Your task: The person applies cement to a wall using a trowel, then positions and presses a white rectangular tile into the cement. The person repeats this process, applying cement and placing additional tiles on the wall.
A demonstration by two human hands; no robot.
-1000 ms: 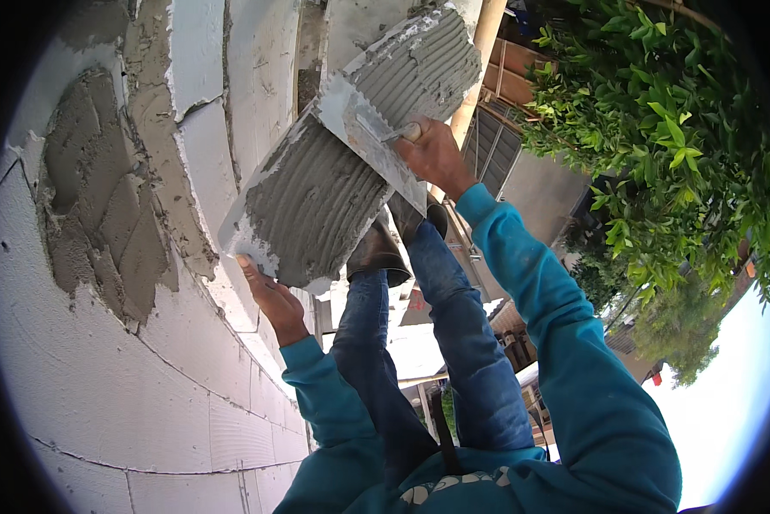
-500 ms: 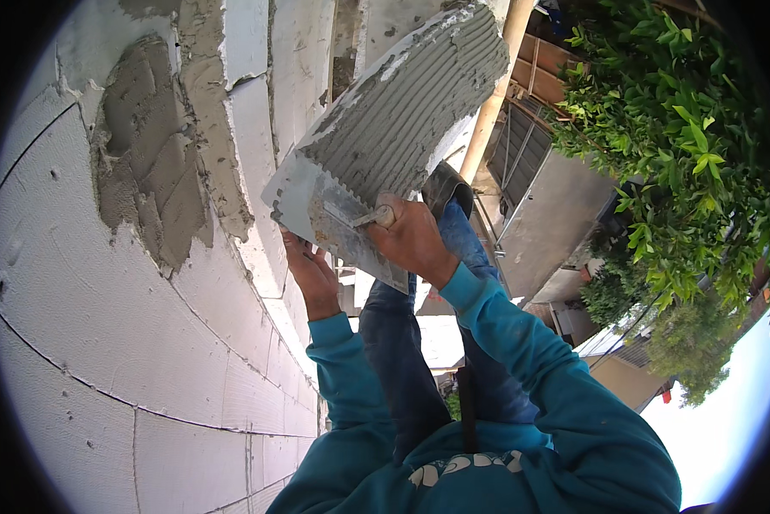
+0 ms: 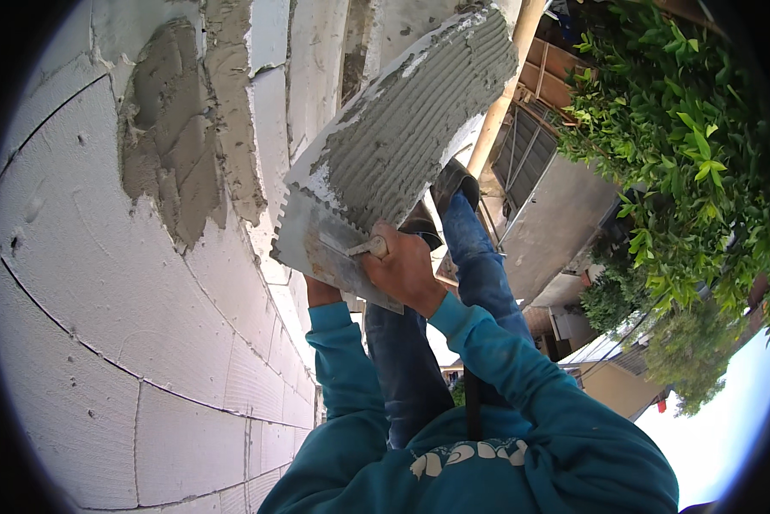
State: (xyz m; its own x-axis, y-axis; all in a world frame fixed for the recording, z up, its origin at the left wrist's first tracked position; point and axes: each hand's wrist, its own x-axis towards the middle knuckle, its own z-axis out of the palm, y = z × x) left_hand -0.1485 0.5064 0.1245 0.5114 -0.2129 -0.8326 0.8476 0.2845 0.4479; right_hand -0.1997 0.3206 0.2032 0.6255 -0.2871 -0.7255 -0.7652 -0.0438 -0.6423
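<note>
My right hand (image 3: 402,265) grips the pale handle (image 3: 368,246) of a notched metal trowel (image 3: 312,244), whose toothed blade lies across the lower-left end of a long board (image 3: 410,111). The board is coated in grey mortar combed into lengthwise ridges, with white edges showing. My left hand (image 3: 323,293) is under that same end, mostly hidden behind the trowel, so its fingers do not show.
A white block wall (image 3: 102,300) with smeared grey mortar (image 3: 166,128) runs along the left. My legs and boots (image 3: 453,184) are beyond the hands. A wooden pole (image 3: 496,128), leafy branches (image 3: 676,171) and buildings (image 3: 556,214) are at the right.
The trowel and my right hand have moved down and left to the board's lower end, leaving ridges behind. My left hand has become hidden behind the blade. The view has shifted slightly.
</note>
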